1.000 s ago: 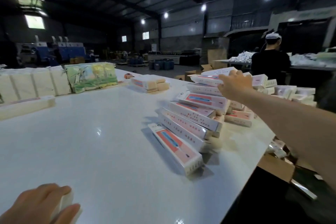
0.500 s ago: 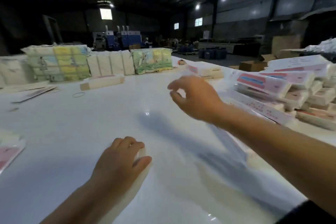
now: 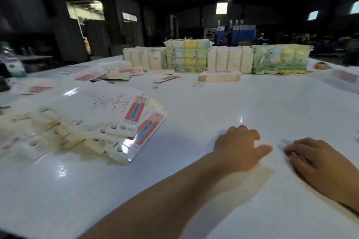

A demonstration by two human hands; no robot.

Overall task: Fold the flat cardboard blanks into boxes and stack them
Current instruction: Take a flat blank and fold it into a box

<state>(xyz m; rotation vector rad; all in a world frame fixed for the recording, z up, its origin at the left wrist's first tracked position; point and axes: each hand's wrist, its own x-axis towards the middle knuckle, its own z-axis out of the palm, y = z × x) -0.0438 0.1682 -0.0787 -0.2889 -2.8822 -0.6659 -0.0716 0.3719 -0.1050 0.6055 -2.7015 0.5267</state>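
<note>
My left hand (image 3: 240, 147) lies palm down on the white table (image 3: 213, 106), its fingers curled over a white box (image 3: 258, 175) that hardly stands out from the tabletop. Only the box's cream side shows, below the hand. My right hand (image 3: 318, 163) rests just to its right with relaxed fingers pointing left; it holds nothing. A loose pile of flat blanks (image 3: 116, 122), white with red and blue print, lies fanned out to the left of both hands.
Wrapped bundles of blanks (image 3: 186, 55) stand in a row at the table's far side, with one folded box (image 3: 219, 75) in front of them. Rubber bands (image 3: 197, 85) and stray blanks (image 3: 89, 75) lie at the back left. A bottle (image 3: 13, 62) stands far left.
The view has swung left, away from the stack of finished boxes. My right hand has come back from that stack and dropped to the table beside my left, which keeps its hold on the white box.
</note>
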